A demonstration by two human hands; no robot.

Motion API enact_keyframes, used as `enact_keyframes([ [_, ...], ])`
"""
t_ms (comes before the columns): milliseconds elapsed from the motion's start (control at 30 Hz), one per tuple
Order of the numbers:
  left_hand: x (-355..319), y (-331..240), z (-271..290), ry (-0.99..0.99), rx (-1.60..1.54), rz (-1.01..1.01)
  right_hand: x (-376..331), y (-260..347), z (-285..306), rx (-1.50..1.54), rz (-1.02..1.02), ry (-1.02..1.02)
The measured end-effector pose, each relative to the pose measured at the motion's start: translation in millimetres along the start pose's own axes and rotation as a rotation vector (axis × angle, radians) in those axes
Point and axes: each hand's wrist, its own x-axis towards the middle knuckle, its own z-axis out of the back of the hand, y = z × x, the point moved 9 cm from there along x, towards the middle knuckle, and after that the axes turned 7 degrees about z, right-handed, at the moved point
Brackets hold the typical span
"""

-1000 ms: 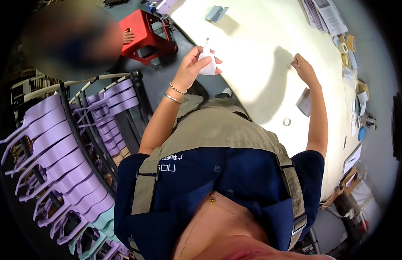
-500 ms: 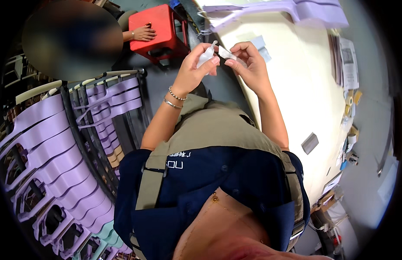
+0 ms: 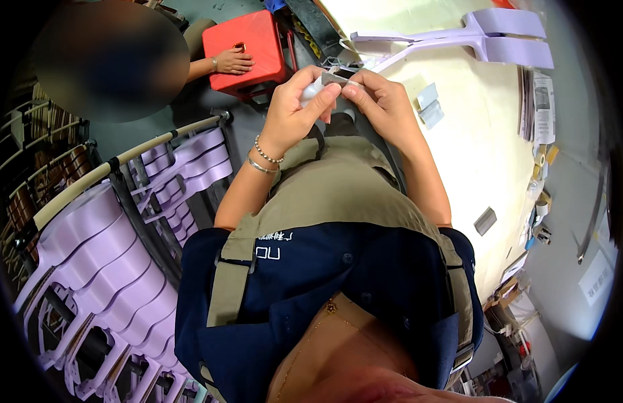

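Note:
My left hand (image 3: 298, 107) is closed around a small white squeeze bottle (image 3: 311, 93), mostly covered by the fingers. My right hand (image 3: 384, 106) pinches a small grey-white folded strip (image 3: 336, 80) between thumb and fingers. The strip reaches across to the top of the bottle and the left fingertips, hiding the bottle's tip. Both hands are held up in front of my apron, beside the edge of the pale table (image 3: 452, 168). To their right, grey folded pieces (image 3: 429, 106) lie on the table.
Lilac long-necked pieces (image 3: 513, 37) lie at the table's far end. A grey block (image 3: 485, 221) rests farther down the table. At left, racks hold several lilac pieces (image 3: 103, 235). Ahead, another person's hand (image 3: 234, 62) rests on a red stool (image 3: 261, 43).
The hands have come together. The strip in my right hand now meets the bottle's top, where the bottle's thin tip showed before. My view has shifted slightly.

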Motion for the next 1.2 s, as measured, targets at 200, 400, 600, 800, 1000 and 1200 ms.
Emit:
enact_keyframes([
  [200, 12.8, -17.1, 5.8, -0.053, 0.092, -0.038, 15.2, -3.4, -3.5, 0.098, 0.016, 0.010],
  [400, 21.7, -17.7, 10.6, -0.079, 0.111, -0.062, 27.5, 10.5, 1.8, 0.041, 0.070, 0.004],
  [600, 33.9, -20.8, 7.3, -0.137, 0.159, -0.066, 31.3, 13.4, 15.4, -0.043, 0.125, -0.074],
  [800, 44.9, -14.4, 1.7, -0.198, 0.171, -0.087, 30.1, 4.0, 23.8, -0.018, 0.139, -0.218],
  [1000, 50.7, -8.0, -0.7, -0.259, 0.247, -0.051, 29.3, -10.9, 28.0, -0.017, 0.075, -0.299],
  [1200, 57.5, -0.3, -0.8, -0.049, 0.152, -0.051, 40.5, -22.3, 19.3, 0.228, -0.029, -0.120],
])
